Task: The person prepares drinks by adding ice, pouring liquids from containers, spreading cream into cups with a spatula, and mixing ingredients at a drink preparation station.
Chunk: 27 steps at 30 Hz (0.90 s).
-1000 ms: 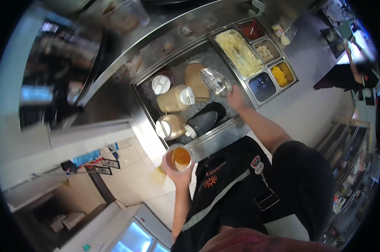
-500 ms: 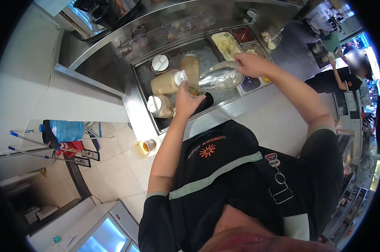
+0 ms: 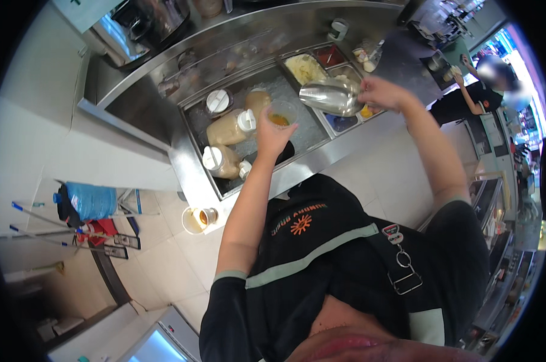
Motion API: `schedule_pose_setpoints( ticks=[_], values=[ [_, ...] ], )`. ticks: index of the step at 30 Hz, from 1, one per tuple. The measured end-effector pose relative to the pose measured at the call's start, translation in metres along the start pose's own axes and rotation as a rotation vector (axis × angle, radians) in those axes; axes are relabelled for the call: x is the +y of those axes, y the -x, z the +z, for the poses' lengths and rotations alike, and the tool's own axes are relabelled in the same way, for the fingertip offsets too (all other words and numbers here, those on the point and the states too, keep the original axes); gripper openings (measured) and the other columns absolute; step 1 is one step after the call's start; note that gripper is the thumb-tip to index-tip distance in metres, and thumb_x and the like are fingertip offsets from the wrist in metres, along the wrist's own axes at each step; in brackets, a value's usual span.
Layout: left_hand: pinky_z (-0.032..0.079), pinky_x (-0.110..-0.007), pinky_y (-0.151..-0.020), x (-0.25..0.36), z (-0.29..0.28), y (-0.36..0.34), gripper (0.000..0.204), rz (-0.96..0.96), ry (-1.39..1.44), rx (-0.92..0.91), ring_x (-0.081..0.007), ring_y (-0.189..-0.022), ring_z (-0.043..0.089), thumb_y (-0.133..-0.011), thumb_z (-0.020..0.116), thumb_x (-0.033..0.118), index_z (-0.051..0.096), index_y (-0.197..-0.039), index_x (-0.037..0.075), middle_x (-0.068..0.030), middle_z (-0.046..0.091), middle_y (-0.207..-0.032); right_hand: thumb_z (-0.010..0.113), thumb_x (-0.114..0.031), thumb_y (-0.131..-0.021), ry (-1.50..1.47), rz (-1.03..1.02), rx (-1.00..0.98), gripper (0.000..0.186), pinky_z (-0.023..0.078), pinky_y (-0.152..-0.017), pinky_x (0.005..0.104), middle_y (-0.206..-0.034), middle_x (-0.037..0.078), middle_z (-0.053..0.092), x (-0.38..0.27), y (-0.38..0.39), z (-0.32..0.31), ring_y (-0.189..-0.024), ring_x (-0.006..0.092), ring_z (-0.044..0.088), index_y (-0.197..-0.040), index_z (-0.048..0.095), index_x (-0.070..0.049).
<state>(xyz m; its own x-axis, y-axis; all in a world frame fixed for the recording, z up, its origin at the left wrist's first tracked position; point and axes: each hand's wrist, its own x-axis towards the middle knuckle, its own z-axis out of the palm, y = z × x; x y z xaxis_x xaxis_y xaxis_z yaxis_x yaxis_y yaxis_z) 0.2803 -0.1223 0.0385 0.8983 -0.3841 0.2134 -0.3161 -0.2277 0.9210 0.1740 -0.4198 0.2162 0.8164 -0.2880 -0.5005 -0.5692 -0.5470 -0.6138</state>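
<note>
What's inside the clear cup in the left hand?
Something orange-yellow shows low in the cup. The left hand wraps around the cup and covers part of its wall; what lies beneath the orange-yellow surface can't be seen.

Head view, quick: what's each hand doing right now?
Left hand: closed around a clear cup with something orange inside.
Right hand: closed, holding a metal scoop.

One metal scoop (image 3: 330,98), one held cup (image 3: 283,112), four white-lidded bottles (image 3: 226,130) in ice (image 3: 291,90)
</note>
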Motion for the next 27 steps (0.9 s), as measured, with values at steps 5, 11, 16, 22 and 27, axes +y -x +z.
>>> schedule_pose_setpoints(
  ticks=[5, 11, 16, 22, 27],
  values=[
    [0.045, -0.040, -0.101, 0.030, -0.005, 0.028, 0.090, 0.024, -0.033, 0.068, -0.0362, -0.119, 0.056, -0.063, 0.090, 0.023, 0.043, -0.135, -0.002, -0.0227, 0.057, -0.127, 0.069, -0.029, -0.086, -0.464, 0.109, 0.090, 0.036, 0.052, -0.074, 0.0390, -0.090, 0.010, 0.066, 0.101, -0.001, 0.095, -0.082, 0.0216, 0.064, -0.101, 0.064, 0.003],
    [0.039, -0.040, -0.108, 0.047, 0.033, 0.091, 0.091, -0.058, 0.041, 0.001, -0.0307, -0.125, 0.050, -0.061, 0.092, 0.013, 0.040, -0.135, -0.002, -0.0189, 0.051, -0.132, 0.067, -0.017, -0.086, -1.128, 0.121, -0.051, 0.028, 0.057, -0.068, 0.0394, -0.094, 0.007, 0.063, 0.151, -0.079, 0.158, -0.087, 0.0226, 0.068, -0.111, 0.059, -0.009],
    [0.040, -0.041, -0.108, 0.101, 0.107, 0.127, 0.095, -0.040, 0.170, -0.193, -0.0297, -0.127, 0.049, -0.059, 0.090, 0.010, 0.036, -0.137, -0.001, -0.0181, 0.049, -0.134, 0.067, -0.028, -0.093, -0.616, -0.156, 0.052, 0.036, 0.053, -0.085, 0.0345, -0.109, 0.005, 0.067, 0.248, 0.051, 0.084, -0.103, 0.0159, 0.062, -0.118, 0.062, -0.004],
    [0.040, -0.042, -0.108, 0.176, 0.251, 0.120, 0.098, 0.044, 0.267, -0.344, -0.0290, -0.127, 0.048, -0.059, 0.092, 0.010, 0.033, -0.138, -0.001, -0.0173, 0.048, -0.134, 0.059, -0.007, -0.095, -0.449, -0.529, 1.039, 0.015, 0.048, -0.093, 0.0325, -0.109, 0.006, 0.065, 0.342, 0.291, -0.150, -0.103, 0.0146, 0.060, -0.109, 0.060, -0.004],
    [0.039, -0.042, -0.108, 0.271, 0.394, 0.069, 0.097, 0.097, 0.488, -0.680, -0.0281, -0.125, 0.051, -0.063, 0.093, 0.024, 0.036, -0.138, 0.001, -0.0168, 0.050, -0.132, 0.063, -0.010, -0.086, -0.052, -1.118, 1.508, 0.023, 0.049, -0.089, 0.0369, -0.110, 0.013, 0.064, 0.280, 0.467, -0.229, -0.100, 0.0252, 0.061, -0.109, 0.058, -0.009]
  ],
)
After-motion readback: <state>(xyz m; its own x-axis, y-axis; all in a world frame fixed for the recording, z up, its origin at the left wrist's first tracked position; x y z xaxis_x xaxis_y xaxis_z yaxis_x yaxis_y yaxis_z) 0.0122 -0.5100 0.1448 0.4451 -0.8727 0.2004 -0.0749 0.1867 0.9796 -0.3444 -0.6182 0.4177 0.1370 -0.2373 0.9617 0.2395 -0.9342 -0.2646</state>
